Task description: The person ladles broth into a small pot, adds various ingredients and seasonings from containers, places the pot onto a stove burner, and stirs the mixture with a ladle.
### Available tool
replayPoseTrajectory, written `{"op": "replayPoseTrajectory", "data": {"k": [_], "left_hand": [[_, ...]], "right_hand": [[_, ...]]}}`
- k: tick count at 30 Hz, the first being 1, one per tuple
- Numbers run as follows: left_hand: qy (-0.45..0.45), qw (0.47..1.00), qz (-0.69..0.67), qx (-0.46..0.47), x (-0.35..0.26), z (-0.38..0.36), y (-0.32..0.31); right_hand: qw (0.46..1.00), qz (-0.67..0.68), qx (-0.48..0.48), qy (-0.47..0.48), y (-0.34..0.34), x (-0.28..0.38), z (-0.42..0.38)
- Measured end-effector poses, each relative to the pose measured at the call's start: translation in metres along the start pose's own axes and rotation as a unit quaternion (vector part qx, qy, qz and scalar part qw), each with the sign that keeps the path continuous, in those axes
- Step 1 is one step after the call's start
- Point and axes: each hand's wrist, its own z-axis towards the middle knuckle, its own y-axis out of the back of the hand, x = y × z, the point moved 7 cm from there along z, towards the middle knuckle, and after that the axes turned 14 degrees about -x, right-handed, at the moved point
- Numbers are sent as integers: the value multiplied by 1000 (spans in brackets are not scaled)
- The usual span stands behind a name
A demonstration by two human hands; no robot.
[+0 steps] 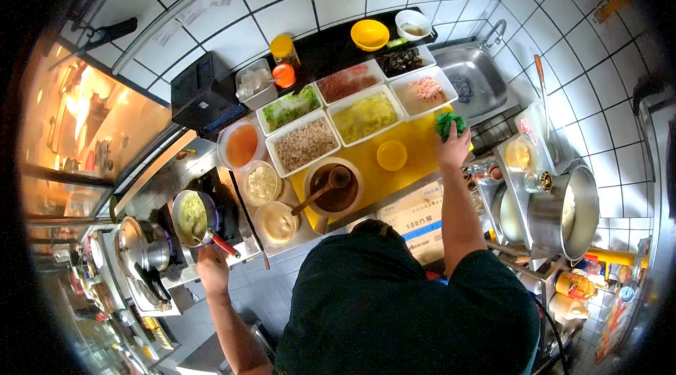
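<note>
My right hand (453,148) holds a bunched green cloth (449,123) at the right end of the yellow board (422,137), beside the white tray of pink pieces (427,90). My left hand (213,271) is closed at the stove's front edge, just below the red handle (225,245) of a small pan (192,219) with pale green food. What its fingers grip, if anything, is hidden. Between my hands are a yellow round dish (391,155) and a brown pot (333,187) with a wooden ladle (320,192).
Several white trays, including minced food (304,144) and yellow-green shreds (365,116), line the counter. A sink (473,79) lies at the back right. At the left is a lidded pot (141,242); at the right, a tall steel pot (563,213).
</note>
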Motion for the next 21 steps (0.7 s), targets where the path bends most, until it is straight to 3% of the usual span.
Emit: {"op": "replayPoseTrajectory", "data": {"k": [2, 3, 6, 7, 9, 11, 12, 13, 14, 15, 16, 17, 18, 21], "left_hand": [[-8, 1000, -12, 14, -15, 5, 12], [14, 997, -65, -35, -20, 10, 23], [20, 995, -61, -73, 16, 1, 10], [-20, 997, -32, -60, 24, -5, 1], [3, 1000, -11, -4, -2, -1, 10], [38, 999, 21, 26, 1, -3, 13], [24, 996, -42, -71, -15, 7, 31], [50, 995, -80, -38, 3, 4, 22], [48, 999, -22, 11, 26, -3, 8], [8, 999, -42, 1, 39, -10, -3], [-26, 998, -12, -53, 30, -11, 1], [-55, 998, -22, -4, 13, -6, 7], [-7, 999, 12, -29, 29, -16, -4], [13, 997, -36, -74, -12, 10, 38]], "right_hand": [[993, 67, 93, -4, -48, -40, -9], [985, 102, 140, -4, -54, -37, -7], [953, 112, 280, -22, -60, -18, -15], [946, 138, 293, 12, -53, -3, -14], [924, 192, 322, 83, -38, 23, -20], [893, 259, 364, 63, -44, 22, -22], [869, 299, 390, 57, -54, 23, -25], [835, 355, 412, -88, -69, 4, -34], [860, 328, 386, -66, -68, 3, -28], [909, 236, 341, 41, -70, 0, -16], [923, 276, 264, 35, -91, -26, -21], [915, 307, 261, -28, -90, -26, -19], [904, 329, 257, -94, -81, -21, -7], [933, 308, 180, -46, -40, 28, 23]]}}
